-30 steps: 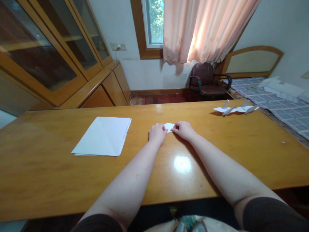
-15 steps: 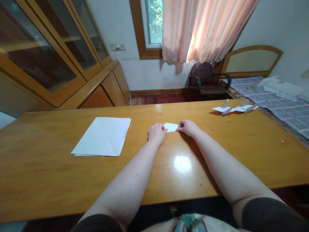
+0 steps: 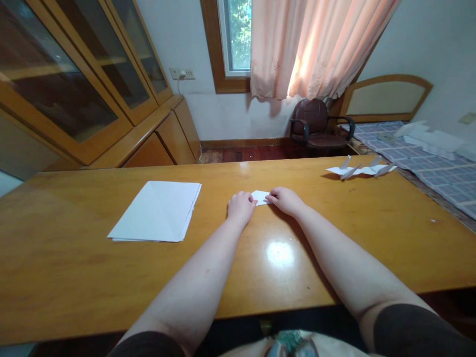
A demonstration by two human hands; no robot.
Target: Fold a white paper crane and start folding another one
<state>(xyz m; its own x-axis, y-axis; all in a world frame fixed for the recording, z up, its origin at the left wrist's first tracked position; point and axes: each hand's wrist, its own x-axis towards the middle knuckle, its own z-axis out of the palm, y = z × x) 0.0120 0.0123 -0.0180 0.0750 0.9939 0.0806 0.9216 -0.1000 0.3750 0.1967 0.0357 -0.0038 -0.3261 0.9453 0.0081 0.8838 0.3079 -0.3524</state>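
Observation:
A small folded piece of white paper lies on the wooden table between my two hands. At its left end, my left hand is closed on it, thumb and fingers pinching the edge. My right hand grips its right part, with the fingertips lying over the paper and covering that end. To the left rests a stack of white paper sheets. Several folded paper shapes stand in a row near the table's far right edge.
The wooden table spans the view. Behind it are a brown armchair, a window with a pink curtain, and a bed with a checked cover on the right. A glass-door cabinet fills the left.
My right hand has slid slightly left along the folded paper, so less of the paper shows between my hands. My left hand stays at the left end.

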